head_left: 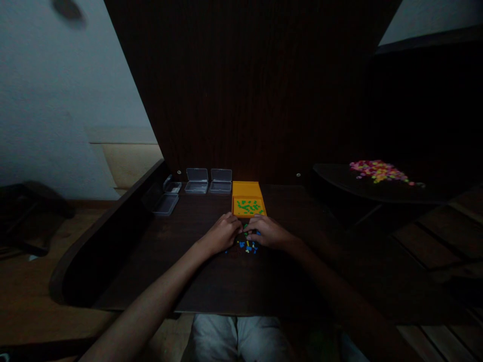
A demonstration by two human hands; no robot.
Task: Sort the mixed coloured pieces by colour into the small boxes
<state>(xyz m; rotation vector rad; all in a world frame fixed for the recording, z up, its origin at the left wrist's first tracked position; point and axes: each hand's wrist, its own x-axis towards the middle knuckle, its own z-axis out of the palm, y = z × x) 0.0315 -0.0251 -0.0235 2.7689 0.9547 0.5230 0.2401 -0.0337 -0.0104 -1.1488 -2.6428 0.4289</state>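
Right now both hands sit close together on the dark desk (226, 286). Left hand (222, 234) is knuckles-up, fingers curled down w/ tips on the wood. It's too dim to tell if anything's pinched under them. Right hand (269, 234) is much the same, fingers bent over the far edge of a heap of small pieces (248, 246) (blue, yellow, a few green). It touches them, but can't tell whether it actually grips one.

That heap lies loose on the desk btw the two hands, just on the person's side of the fingertips. Just beyond the fingertips, about touching both hands, is an orange box (246, 189) w/ its lid tipped up at the back. Green pieces (249, 206) are scattered in its tray.

Further out, left of the left hand, are four clear boxes (196, 181): two side by side at the back wall, two nearer the desk's left edge. Well off to the right of the right hand, a colourful pile (377, 171) of pink/yellow bits sits on a side shelf (339, 181).
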